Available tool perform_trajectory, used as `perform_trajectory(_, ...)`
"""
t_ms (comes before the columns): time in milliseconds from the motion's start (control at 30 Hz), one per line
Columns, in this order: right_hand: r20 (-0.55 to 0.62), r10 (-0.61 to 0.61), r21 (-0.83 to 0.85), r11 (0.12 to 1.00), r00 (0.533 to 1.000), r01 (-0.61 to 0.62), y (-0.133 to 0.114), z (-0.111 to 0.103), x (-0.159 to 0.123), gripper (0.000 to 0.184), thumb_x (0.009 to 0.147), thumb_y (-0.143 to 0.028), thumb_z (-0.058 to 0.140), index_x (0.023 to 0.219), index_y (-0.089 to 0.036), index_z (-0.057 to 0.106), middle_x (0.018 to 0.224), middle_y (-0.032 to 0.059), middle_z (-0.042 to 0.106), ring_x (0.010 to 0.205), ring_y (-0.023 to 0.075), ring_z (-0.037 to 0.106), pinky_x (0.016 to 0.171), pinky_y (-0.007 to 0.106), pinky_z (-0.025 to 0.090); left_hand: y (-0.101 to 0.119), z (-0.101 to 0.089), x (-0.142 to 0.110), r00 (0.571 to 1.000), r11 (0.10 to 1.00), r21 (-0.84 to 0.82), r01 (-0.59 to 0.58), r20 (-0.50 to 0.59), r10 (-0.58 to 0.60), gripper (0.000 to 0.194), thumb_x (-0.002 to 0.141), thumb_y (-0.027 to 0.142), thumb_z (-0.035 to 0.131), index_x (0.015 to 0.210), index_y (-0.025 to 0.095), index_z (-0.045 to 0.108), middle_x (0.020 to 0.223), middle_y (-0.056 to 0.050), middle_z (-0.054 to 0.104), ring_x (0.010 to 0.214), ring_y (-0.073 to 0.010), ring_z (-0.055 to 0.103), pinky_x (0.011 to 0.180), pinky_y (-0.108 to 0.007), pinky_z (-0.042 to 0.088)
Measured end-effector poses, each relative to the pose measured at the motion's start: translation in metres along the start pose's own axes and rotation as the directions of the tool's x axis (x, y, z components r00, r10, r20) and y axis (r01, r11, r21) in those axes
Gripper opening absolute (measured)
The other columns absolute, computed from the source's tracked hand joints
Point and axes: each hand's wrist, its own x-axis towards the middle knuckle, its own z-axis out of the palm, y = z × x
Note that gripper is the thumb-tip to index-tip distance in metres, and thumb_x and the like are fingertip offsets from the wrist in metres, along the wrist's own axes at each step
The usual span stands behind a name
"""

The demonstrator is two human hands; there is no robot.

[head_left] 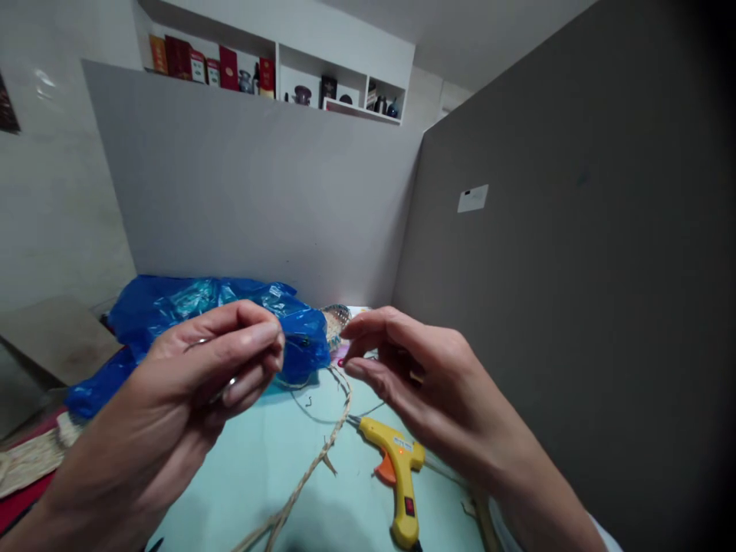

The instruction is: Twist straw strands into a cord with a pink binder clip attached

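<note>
My left hand [221, 376] is raised above the table, its thumb and forefinger pinched together. Thin metal glints show among its fingers, but what it holds is hidden. Across from it, my right hand [414, 368] hovers with a small gap between thumb and forefinger; its other fingers curl inward and nothing shows in the gap. Below and between the hands a braided straw cord [313, 464] runs over the table. A yellow hot glue gun [391, 452] with an orange trigger lies under my right hand, its small light lit.
Blue plastic bags [172, 303] heap at the back left, beside a woven basket-like piece [334, 326]. A pale green tabletop [230, 475] lies below. Grey panels [258, 176] stand behind and to the right. Woven straw strips [34, 464] lie at the left edge.
</note>
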Motion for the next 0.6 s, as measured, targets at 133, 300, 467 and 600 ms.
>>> perform_trajectory(133,0.087,0.039,0.017,0.999,0.995,-0.04,0.012,-0.011,0.004,0.019,0.091,-0.031,0.061,0.106,-0.02,0.065,0.088,0.0051,0.067,0.076,0.0165,0.059,0.064,0.026,0.045,0.009,0.001,0.006,0.999,0.982,-0.189,-0.026,-0.05,0.017,0.011,0.077,0.005,0.06,0.069,0.01,0.065,0.063,0.002,0.052,0.041,0.0011,0.027,0.038,-0.009,0.036)
perform_trajectory(300,0.048,-0.019,-0.199,0.98,0.999,0.028,0.014,-0.006,0.005,0.015,0.09,-0.023,0.061,0.103,-0.02,0.067,0.093,0.0066,0.062,0.072,0.0145,0.054,0.066,0.027,0.045,0.007,0.004,0.007,1.0,0.948,-0.318,-0.024,0.007,0.028,0.024,0.085,0.002,0.052,0.064,0.01,0.059,0.063,0.002,0.048,0.042,-0.0004,0.025,0.036,-0.01,0.033)
perform_trajectory(467,0.047,-0.086,-0.206,0.974,0.995,0.094,0.009,-0.003,0.006,0.016,0.093,-0.018,0.052,0.083,-0.019,0.065,0.09,0.0069,0.062,0.073,0.0151,0.056,0.067,0.027,0.045,0.003,0.003,0.008,0.999,0.926,-0.377,-0.007,0.037,0.022,0.029,0.089,0.004,0.046,0.063,0.01,0.056,0.063,0.002,0.045,0.042,-0.0009,0.025,0.035,-0.011,0.031)
perform_trajectory(600,0.058,-0.107,-0.078,0.991,0.993,0.112,0.006,-0.009,0.007,0.015,0.095,-0.023,0.053,0.085,-0.02,0.065,0.097,0.009,0.066,0.085,0.0194,0.061,0.073,0.029,0.048,0.002,0.0,0.012,0.995,0.894,-0.444,0.055,0.099,-0.011,0.032,0.09,0.003,0.042,0.061,0.011,0.052,0.061,0.004,0.036,0.043,-0.0018,0.02,0.035,-0.013,0.028)
